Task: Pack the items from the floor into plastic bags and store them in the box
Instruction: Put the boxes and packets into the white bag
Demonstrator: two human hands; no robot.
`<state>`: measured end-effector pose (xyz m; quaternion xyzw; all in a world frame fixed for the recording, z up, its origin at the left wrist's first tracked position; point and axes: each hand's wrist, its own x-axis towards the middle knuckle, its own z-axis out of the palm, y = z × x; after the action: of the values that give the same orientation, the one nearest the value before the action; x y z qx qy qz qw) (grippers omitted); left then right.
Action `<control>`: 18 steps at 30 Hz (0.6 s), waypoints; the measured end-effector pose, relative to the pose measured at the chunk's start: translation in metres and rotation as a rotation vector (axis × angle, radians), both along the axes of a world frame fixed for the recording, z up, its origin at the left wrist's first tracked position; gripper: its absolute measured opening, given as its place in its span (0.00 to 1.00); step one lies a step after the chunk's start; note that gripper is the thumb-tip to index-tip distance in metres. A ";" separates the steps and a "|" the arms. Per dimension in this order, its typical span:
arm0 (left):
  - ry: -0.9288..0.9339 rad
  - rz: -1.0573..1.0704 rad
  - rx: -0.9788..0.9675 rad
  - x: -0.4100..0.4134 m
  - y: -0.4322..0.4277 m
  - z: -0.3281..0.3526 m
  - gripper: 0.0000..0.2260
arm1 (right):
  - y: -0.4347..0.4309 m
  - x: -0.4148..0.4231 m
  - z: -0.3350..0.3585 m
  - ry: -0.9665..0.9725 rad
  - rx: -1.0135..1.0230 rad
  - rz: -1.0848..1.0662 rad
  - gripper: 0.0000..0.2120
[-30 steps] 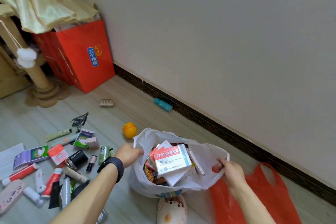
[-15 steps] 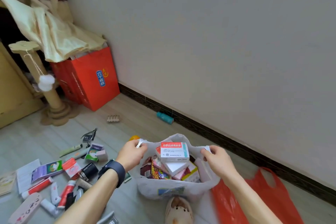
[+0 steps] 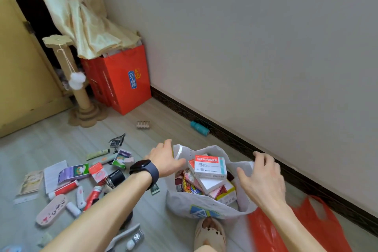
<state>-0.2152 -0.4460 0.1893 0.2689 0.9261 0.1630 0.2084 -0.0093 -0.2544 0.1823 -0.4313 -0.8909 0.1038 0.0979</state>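
Along the left edge of the floor [image 3: 51,145], loose things are still waiting: leaflets [image 3: 55,176], a red tube [image 3: 63,189], a pink case [image 3: 51,209] and a black jar [image 3: 114,178], all lying close together. Farther back, a scratching post [image 3: 80,92] and a red paper bag [image 3: 124,80] are standing in the corner by the wall.

The left hand [image 3: 163,159], wearing a dark watch [image 3: 144,170], is hovering wide with its fingers straight, just beside the left handle [image 3: 178,152] of the white plastic bag [image 3: 184,204] and gripping nothing. The bag is sitting on the floor near the wall, mouth gaping, stuffed with small cartons, with a medicine box [image 3: 210,166] riding on top.

The right hand [image 3: 263,182] is spreading its fingers over the bag's right rim, also holding nothing; whether the fingertips are touching the plastic I cannot tell.

The bag is looking thin, soft and floppy. The load is probably light, but sharp carton corners could poke through, and the top box could slide out if the bag tips. Gathering both handles together above the cartons is likely the safest hold.

A slipper [image 3: 210,233] is pressing against the bag's near side, and a red plastic bag [image 3: 313,229] is lying flat to its right. A teal bottle [image 3: 199,128] is lying by the skirting. No storage box is showing.
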 end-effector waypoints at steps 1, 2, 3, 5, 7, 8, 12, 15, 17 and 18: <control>0.042 -0.027 -0.038 -0.007 -0.006 0.007 0.40 | -0.005 -0.007 0.005 0.032 0.051 0.066 0.31; 0.093 -0.058 -0.081 -0.015 -0.012 0.014 0.39 | -0.012 -0.016 0.010 0.062 0.084 0.151 0.29; 0.152 -0.084 -0.121 -0.023 -0.022 0.020 0.38 | -0.020 -0.027 0.013 0.085 0.099 0.249 0.27; 0.261 -0.122 -0.191 -0.038 -0.045 0.029 0.35 | -0.038 -0.051 0.018 0.093 0.088 0.450 0.23; 0.311 -0.113 -0.247 -0.053 -0.076 0.029 0.32 | -0.059 -0.080 0.019 0.080 0.034 0.660 0.20; 0.310 -0.089 -0.265 -0.060 -0.093 0.025 0.31 | -0.072 -0.095 0.019 0.073 0.013 0.764 0.20; 0.194 0.077 -0.310 -0.081 -0.169 -0.014 0.26 | -0.121 -0.152 0.011 0.022 -0.011 1.076 0.19; 0.071 0.211 -0.365 -0.084 -0.224 -0.064 0.25 | -0.151 -0.188 -0.009 -0.044 0.005 1.224 0.20; -0.007 0.288 -0.388 -0.085 -0.256 -0.101 0.25 | -0.170 -0.210 -0.028 -0.110 0.014 1.287 0.21; -0.047 0.318 -0.395 -0.085 -0.269 -0.120 0.24 | -0.178 -0.221 -0.041 -0.172 0.009 1.309 0.21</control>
<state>-0.3000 -0.7145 0.0693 0.0701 0.9656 0.0157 0.2500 -0.2298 -0.4326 0.1414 0.1931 -0.9742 0.1034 -0.0553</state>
